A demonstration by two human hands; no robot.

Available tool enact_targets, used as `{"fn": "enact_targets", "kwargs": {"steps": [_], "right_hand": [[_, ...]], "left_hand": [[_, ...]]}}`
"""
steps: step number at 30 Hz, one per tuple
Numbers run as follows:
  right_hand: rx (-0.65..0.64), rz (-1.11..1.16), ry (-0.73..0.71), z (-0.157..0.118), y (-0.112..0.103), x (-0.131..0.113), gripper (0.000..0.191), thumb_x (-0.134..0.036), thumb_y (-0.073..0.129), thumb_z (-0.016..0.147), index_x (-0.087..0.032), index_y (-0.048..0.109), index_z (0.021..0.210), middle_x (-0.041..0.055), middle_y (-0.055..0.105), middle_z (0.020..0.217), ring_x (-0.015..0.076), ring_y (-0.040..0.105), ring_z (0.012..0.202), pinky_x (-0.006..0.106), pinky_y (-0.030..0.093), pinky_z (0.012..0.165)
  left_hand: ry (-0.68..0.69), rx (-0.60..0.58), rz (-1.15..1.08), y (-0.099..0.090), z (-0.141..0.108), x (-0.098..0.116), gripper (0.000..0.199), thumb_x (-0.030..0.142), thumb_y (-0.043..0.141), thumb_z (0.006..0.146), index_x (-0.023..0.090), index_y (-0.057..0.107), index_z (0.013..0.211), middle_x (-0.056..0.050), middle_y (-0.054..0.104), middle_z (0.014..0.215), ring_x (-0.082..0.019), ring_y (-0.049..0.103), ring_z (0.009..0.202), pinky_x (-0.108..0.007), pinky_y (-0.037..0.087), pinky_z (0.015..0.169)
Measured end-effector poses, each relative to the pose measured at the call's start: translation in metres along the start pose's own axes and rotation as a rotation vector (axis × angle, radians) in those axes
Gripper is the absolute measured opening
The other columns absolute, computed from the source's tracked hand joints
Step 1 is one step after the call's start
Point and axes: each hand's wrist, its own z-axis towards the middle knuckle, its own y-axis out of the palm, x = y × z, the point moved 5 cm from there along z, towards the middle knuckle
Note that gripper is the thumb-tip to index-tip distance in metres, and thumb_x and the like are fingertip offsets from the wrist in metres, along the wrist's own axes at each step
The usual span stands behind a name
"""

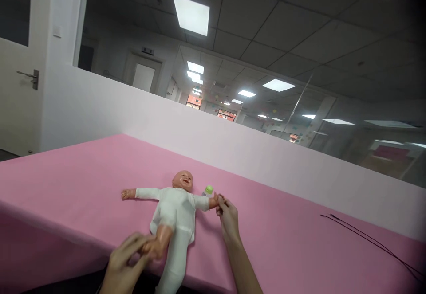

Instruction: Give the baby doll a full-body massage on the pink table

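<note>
A baby doll (179,209) in white clothing lies on its back on the pink padded table (266,236), arms spread to both sides. My left hand (124,258) grips the doll's bare foot at the near edge, and that leg is raised and bent. With its fingers pinched, my right hand (228,216) holds the doll's hand on the right side. The doll's other leg, in white, stretches toward me over the table's edge. Just beyond the held arm is a small bottle with a green cap (209,190), partly hidden by the arm.
Dark thin cables (372,241) lie on the table at the right. A low white wall (213,134) with glass above it runs along the table's far side. A door with a metal handle (35,79) is at the far left.
</note>
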Motion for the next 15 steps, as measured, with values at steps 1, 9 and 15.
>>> {"fn": "enact_targets", "kwargs": {"steps": [1, 9, 15], "right_hand": [[-0.071, -0.050, -0.016, -0.007, 0.016, -0.003, 0.044, -0.056, 0.087, 0.065, -0.017, 0.078, 0.085, 0.0018, 0.066, 0.065, 0.0130, 0.047, 0.051, 0.029, 0.040, 0.047], [-0.259, -0.155, 0.021, -0.038, 0.068, 0.023, 0.050, -0.063, 0.085, 0.065, -0.016, 0.076, 0.080, -0.0022, 0.060, 0.055, 0.0123, 0.047, 0.046, 0.026, 0.036, 0.044], [-0.024, 0.036, 0.107, 0.002, -0.002, 0.030, 0.042, -0.051, 0.092, 0.060, -0.016, 0.076, 0.078, -0.0021, 0.060, 0.058, 0.0111, 0.048, 0.050, 0.025, 0.041, 0.047]], "left_hand": [[-0.076, -0.001, -0.015, 0.009, 0.018, -0.004, 0.031, 0.056, 0.077, 0.086, 0.026, 0.085, 0.089, -0.002, 0.070, 0.068, -0.019, 0.067, 0.059, -0.026, 0.059, 0.059], [-0.220, -0.101, -0.133, 0.078, 0.069, -0.041, 0.032, 0.048, 0.076, 0.085, 0.017, 0.082, 0.084, -0.005, 0.071, 0.074, -0.020, 0.065, 0.067, -0.031, 0.053, 0.066], [-0.080, -0.066, -0.010, 0.025, -0.002, -0.016, 0.021, 0.039, 0.077, 0.089, 0.026, 0.084, 0.105, -0.003, 0.072, 0.083, -0.019, 0.069, 0.072, -0.027, 0.059, 0.065]]}}
